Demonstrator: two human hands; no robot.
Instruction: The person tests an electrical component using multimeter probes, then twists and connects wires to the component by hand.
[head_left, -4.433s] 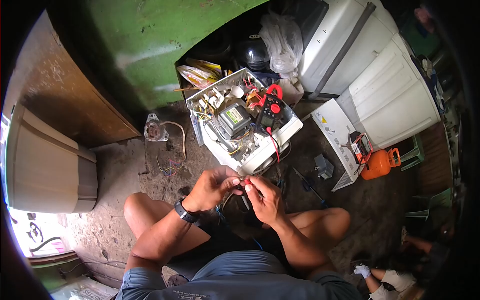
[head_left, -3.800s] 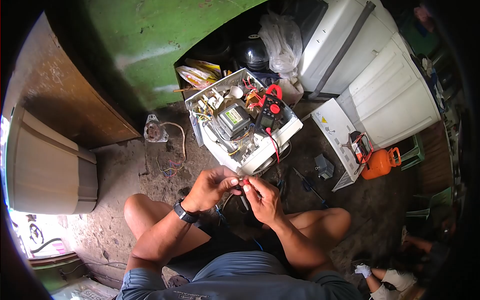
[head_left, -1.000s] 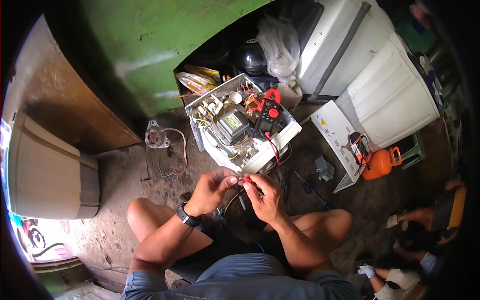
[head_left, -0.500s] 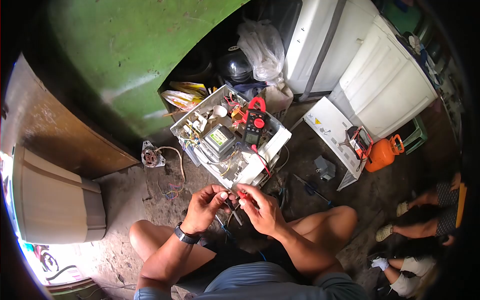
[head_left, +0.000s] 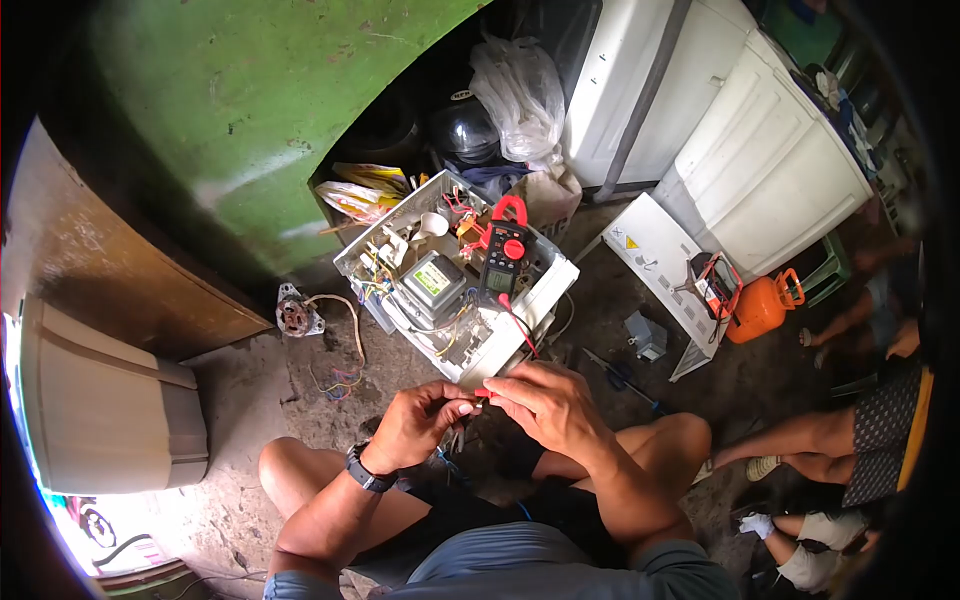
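Both my hands meet in front of an opened microwave oven whose inner parts are exposed. My right hand is closed in a pinch on a red test probe. Pressed close to its tip, my left hand pinches something small that its fingers mostly hide. Below the left fingers a grey piece hangs, too blurred to name. A red and black clamp meter rests on the oven, its lead running toward my hands. A large transformer sits inside the oven.
Left of the oven lies a small motor with wires. To the right are a white metal panel, a grey box-like part, a screwdriver and an orange gas canister. Other people's legs are at the right.
My hands have come closer together, and my right hand has turned over the red probe. At the right, a person's legs have moved nearer and another person has come into view.
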